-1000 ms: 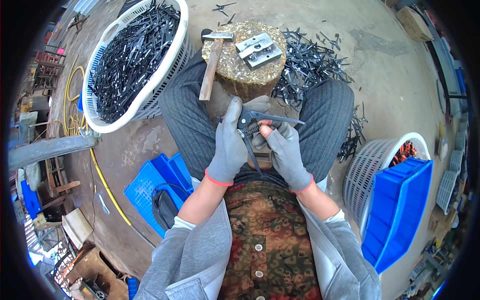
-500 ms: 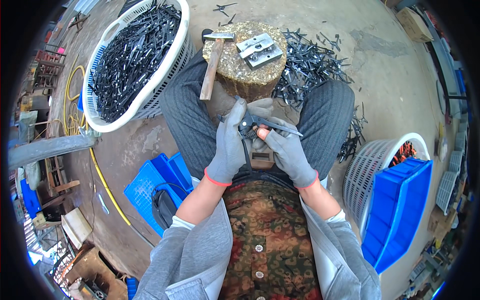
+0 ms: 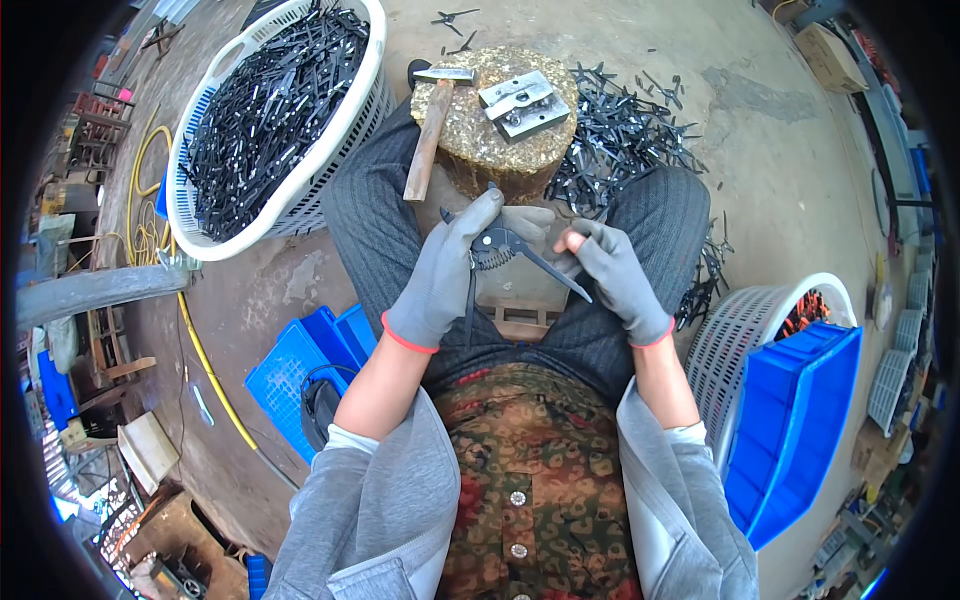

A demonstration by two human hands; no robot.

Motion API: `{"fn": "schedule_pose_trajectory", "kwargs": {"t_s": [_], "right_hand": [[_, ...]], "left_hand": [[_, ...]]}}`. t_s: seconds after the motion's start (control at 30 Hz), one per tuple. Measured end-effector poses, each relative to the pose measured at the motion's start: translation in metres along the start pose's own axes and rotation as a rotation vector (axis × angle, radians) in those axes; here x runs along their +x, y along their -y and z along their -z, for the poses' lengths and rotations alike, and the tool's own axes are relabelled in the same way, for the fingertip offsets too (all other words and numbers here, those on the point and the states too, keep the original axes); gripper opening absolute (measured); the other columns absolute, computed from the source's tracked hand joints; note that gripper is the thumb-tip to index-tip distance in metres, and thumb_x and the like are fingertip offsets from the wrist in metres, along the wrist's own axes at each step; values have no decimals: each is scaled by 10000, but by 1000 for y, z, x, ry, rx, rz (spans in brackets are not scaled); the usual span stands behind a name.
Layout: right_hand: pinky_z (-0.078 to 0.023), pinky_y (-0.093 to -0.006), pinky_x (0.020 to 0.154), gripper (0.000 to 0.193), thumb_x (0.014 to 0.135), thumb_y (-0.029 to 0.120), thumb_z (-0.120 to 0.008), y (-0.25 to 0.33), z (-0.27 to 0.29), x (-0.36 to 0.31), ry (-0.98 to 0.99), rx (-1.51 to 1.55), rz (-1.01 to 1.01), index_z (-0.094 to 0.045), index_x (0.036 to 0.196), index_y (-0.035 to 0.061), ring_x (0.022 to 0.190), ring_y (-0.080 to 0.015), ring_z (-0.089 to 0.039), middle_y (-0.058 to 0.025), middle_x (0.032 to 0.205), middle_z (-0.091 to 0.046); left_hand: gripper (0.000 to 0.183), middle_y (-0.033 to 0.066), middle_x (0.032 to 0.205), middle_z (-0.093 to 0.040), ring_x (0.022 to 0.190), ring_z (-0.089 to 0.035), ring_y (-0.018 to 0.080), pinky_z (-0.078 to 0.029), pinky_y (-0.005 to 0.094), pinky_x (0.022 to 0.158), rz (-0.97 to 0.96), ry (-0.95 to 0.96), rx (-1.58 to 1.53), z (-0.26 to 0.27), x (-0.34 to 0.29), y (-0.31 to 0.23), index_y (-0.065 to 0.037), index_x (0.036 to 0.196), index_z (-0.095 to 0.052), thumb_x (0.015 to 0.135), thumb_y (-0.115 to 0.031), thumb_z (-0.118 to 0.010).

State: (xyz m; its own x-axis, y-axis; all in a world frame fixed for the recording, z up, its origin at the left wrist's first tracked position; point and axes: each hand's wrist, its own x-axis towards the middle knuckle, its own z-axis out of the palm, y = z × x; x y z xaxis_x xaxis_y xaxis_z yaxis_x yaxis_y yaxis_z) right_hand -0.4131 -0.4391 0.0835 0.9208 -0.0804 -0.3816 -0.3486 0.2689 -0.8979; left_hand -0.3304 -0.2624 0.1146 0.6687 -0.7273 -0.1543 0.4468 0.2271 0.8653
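My left hand [image 3: 445, 270], in a grey glove with a red cuff, is closed around a black plier-like tool [image 3: 530, 258]. A coil spring shows between its two handles, which spread apart; one points toward my right hand, the other down by my left wrist. My left fingers and palm hide most of the tool's head. My right hand [image 3: 615, 270], gloved alike with the thumb tip bare, is apart from the tool. Its thumb and fingers are curled together, and whatever is between them is hidden.
Ahead stands a round stump [image 3: 485, 165] bearing a hammer [image 3: 428, 140] and a steel block [image 3: 522, 105]. Black metal parts [image 3: 625, 130] lie piled beside it. A white basket [image 3: 265, 225] full of such parts is at left; blue crates [image 3: 795, 430] and another basket [image 3: 720, 340] at right.
My right hand has let go of the tool's handle and moved right, away from it. The tool's handles are more plainly seen now. My left hand keeps its hold, shifted slightly left.
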Motion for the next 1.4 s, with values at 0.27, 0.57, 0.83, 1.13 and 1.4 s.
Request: {"fn": "schedule_pose_trajectory", "kwargs": {"t_s": [0.27, 0.57, 0.83, 1.13, 1.4], "right_hand": [[-444, -226, 565, 472, 969, 403, -411, -11, -7, -10, 328, -121, -44, -540, 679, 54, 568, -106, -551, -52, 649, -601], [-412, -199, 539, 480, 970, 410, -403, -18, 3, -1, 0, -82, -11, -550, 670, 66, 546, -75, -522, -22, 627, -578], [-465, -256, 516, 433, 986, 377, -367, -25, -50, -2, 10, 489, 67, -481, 1177, 5, 618, -139, -592, -116, 857, -625], [-440, -350, 906, 403, 987, 298, -362, -19, -27, 6, 193, 423, 161, -465, 1198, -28, 996, -220, -580, -149, 1048, -593], [-380, -267, 647, 367, 994, 386, -334, -16, -34, -3, 238, 453, 36, -443, 853, 66, 656, -137, -422, 0, 683, -376]], "left_hand": [[514, 189, 1150, -590, 1062, -568, 230, -409, 341, 959, 254, -24, 80, 12, 14, 8, 83, 1056, -587, 982, -364, -345], [503, 84, 649, -604, 549, -578, 144, -471, 245, 553, 379, 37, 366, 32, -18, 22, 36, 923, -593, 981, -407, -362], [396, 24, 512, -524, 387, -488, 96, -378, 228, 375, 202, -85, 263, 4, -20, 65, -1, 787, -573, 984, -308, -418], [341, 101, 807, -638, 721, -630, 170, -496, 274, 683, 428, 139, 425, 38, -22, 27, 32, 1015, -593, 963, -277, -458], [460, 111, 1212, -557, 1151, -502, 186, -360, 306, 996, 70, 34, 480, 35, -19, 11, 35, 1266, -478, 955, -303, -456]]}}
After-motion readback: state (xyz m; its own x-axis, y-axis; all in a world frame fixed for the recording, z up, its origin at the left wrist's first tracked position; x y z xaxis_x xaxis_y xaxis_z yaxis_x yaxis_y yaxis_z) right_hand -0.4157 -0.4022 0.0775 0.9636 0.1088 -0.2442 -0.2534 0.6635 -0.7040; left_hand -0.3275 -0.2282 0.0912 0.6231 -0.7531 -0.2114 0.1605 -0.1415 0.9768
